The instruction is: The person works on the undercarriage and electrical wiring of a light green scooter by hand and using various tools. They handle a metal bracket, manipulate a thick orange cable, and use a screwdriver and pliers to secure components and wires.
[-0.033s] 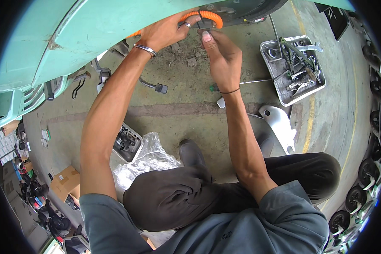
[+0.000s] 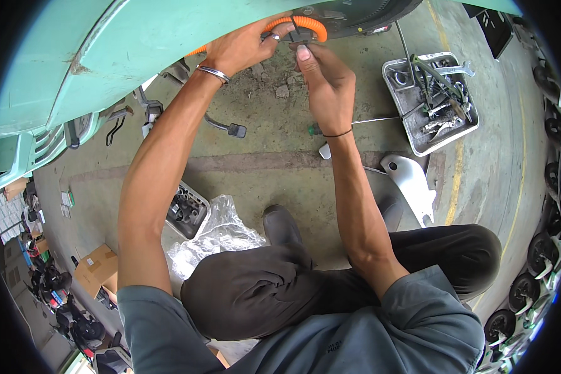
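An orange corrugated conduit curves out from under a mint-green vehicle body panel, close to a dark wheel. My left hand, wearing a ring and a silver bracelet, is closed around the conduit, its thumb lying along it. A thin black cable tie crosses the conduit just beyond that thumb. With thumb and forefinger pressed together, my right hand pinches the tie's lower end right below the conduit. Its other fingers are curled, and part of the tie is hidden behind the fingertips.
To the right lies a metal tray of wrenches and other tools. A silver curved cover sits nearer me. Left of my feet are a tray of sockets and clear plastic wrap. A cardboard box stands at far left.
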Demonstrator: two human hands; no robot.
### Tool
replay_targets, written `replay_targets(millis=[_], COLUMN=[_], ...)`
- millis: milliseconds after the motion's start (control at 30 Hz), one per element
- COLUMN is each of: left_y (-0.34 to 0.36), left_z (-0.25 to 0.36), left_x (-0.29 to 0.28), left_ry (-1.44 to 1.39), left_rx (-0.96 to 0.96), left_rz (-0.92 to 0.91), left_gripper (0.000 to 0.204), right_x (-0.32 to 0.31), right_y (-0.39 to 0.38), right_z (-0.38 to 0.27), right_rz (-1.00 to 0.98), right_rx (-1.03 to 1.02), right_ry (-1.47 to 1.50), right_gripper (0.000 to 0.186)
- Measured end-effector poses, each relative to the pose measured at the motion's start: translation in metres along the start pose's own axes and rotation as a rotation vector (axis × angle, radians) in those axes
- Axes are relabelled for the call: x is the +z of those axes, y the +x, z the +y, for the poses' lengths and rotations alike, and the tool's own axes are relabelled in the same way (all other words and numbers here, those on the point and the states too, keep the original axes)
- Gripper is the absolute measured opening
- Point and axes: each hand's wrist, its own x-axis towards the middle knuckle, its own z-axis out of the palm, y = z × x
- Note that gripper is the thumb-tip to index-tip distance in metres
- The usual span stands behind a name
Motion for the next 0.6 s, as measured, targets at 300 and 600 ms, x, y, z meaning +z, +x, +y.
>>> replay_targets(millis=[300,600], left_y=[-0.001,0.000], left_z=[-0.001,-0.002], left_x=[0.001,0.002], left_ry=[0.014,-0.007], left_rx=[0.034,0.046], left_rz=[0.014,0.025], left_gripper=[0.043,0.039], right_x=[0.010,0.009], right_y=[0.005,0.010], right_z=[-0.001,-0.006], right_rz=[-0.037,-0.036], right_rx=[-0.037,0.043], right_ry=[0.079,0.099], right_gripper=[0.030,0.030])
